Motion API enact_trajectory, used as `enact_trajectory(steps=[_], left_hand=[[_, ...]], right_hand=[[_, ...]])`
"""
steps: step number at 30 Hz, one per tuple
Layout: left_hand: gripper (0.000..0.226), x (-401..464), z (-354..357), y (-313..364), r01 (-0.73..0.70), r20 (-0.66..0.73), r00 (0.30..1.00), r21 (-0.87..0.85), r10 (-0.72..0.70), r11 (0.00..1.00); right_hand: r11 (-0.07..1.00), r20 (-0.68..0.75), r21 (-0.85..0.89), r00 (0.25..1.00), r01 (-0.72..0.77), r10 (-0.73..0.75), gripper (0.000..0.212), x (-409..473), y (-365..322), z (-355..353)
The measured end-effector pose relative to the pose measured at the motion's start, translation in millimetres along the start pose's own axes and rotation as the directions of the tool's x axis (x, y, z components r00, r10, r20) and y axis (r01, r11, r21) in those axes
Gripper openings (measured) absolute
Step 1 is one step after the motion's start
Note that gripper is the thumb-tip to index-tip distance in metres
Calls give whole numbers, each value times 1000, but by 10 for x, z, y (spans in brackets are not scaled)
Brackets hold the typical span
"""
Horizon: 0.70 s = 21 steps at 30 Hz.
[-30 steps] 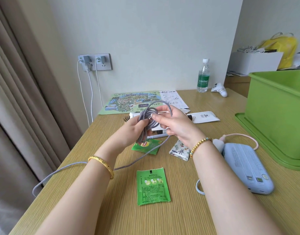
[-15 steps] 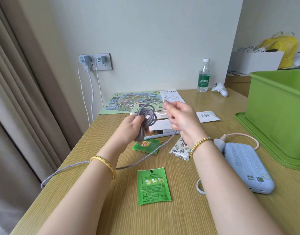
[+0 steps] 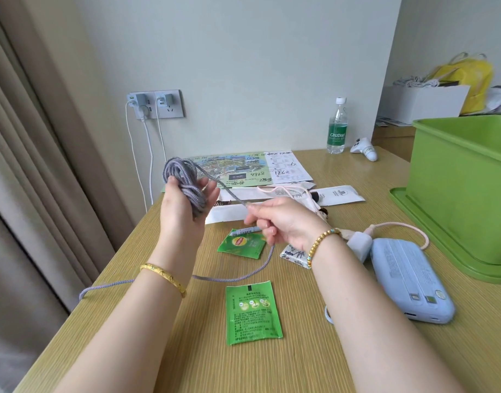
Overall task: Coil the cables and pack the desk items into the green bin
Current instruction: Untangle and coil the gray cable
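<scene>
Near tabletop edge: tea sachet [image 3: 253,312], power bank [image 3: 408,282] still unpacked. Grey cable [image 3: 232,277] part coiled; tail trails off the left edge. Right hand [image 3: 283,225] fingers pinch the strand, left hand [image 3: 184,199] fingers curl round the coil. Green bin [image 3: 464,191] at right edge, contents unseen.

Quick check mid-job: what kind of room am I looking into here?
Most likely a hotel or guest room, though not certain. A wooden desk sits against a plain wall beside full-length curtains, and on it lie a tourist map, a water bottle and tea sachets.
</scene>
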<state>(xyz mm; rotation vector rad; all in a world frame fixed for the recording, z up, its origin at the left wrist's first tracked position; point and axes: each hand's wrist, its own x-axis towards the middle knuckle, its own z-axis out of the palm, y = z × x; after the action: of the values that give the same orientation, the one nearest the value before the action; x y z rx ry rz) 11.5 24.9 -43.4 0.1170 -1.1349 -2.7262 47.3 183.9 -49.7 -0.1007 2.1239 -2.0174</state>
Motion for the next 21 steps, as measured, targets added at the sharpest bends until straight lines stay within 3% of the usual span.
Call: enact_trajectory(steps=[6,10,12,15,18,21], left_hand=[[32,10,19,-33,15,2,1000,158,-15,987],[45,18,-26,-34,142,98,982,181,-162,973],[47,26,-42,-60,150,102,980,182,-171,972],[44,54,-25,-84,108,59,991,216,-123,970],[33,90,-22,-89,11,-11,1000,363,-7,932],[35,134,-77,-46,-72,-86,989,422,119,904]], right_hand=[[976,96,-191,987,-107,127,32,-7,46,103],[956,129,-274,982,-100,139,33,-14,49,124],[941,164,-326,974,-95,155,33,-22,59,146],[932,186,-354,970,-80,154,32,-18,57,160],[947,163,-317,981,-49,106,30,-11,49,147],[970,27,-243,999,-22,29,26,-7,11,81]])
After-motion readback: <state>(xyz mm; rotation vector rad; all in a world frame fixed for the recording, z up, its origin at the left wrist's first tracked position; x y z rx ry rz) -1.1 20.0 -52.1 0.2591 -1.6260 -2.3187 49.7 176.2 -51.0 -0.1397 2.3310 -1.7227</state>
